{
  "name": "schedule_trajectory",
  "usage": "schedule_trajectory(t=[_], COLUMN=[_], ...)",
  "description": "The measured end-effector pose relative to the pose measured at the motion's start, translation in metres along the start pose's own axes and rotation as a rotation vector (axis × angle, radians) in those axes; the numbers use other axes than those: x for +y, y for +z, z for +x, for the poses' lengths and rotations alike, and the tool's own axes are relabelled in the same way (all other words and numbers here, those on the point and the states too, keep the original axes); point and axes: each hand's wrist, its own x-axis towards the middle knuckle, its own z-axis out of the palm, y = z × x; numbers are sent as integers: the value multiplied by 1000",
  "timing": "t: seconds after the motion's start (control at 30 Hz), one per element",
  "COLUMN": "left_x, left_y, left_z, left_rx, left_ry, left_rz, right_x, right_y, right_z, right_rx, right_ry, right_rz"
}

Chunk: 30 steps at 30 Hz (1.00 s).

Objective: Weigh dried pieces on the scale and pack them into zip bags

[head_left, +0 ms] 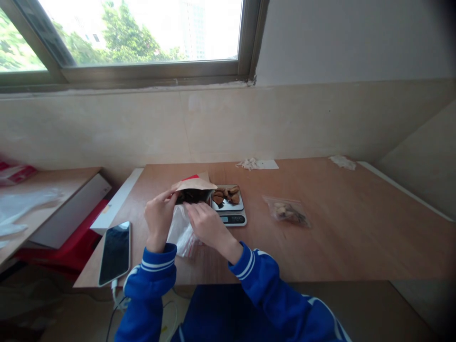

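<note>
L hand [159, 216] pinches the top flap of a brown paper pouch [194, 186], fingers closed on its edge; pouch is held tilted just above the wooden table [338, 237], mouth beside the kitchen scale [228, 207]. R hand [205, 223] sits at the pouch's mouth w/ fingers curled, grip unclear. Nuts [225, 194] lie on the scale pan. Empty clear bag [181, 232] under the hands. Filled zip bag [288, 210] to the right, phone [115, 251] at left.
</note>
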Motion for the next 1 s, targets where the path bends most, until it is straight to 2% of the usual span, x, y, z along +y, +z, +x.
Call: schedule_trajectory(t=[0.17,0.3,0.5,0.6,0.77,0.83,0.9,1.0], left_x=[-11,-12,-10,-6,5,11,17,24], left_y=[9,19,25,21,9,7,10,20], left_z=[-22,-35,-39,-35,-4,18,42,73], left_rx=[74,123,137,152,185,221,218,157], left_ry=[-22,20,40,17,-13,-44,-61,-96], left_rz=[-78,-116,-140,-134,-119,-125,-144,-180], right_x=[-7,-6,-3,-4,-20,-29,-36,-42], right_y=[4,2,1,1,-14,-20,-22,-13], right_z=[6,15,31,33,8,-11,-34,-69], right_rx=[-154,-266,-477,-397,86,185,159,-40], right_ry=[201,278,384,349,226,207,175,106], right_rz=[-12,-33,-30,-28,99,219,326,390])
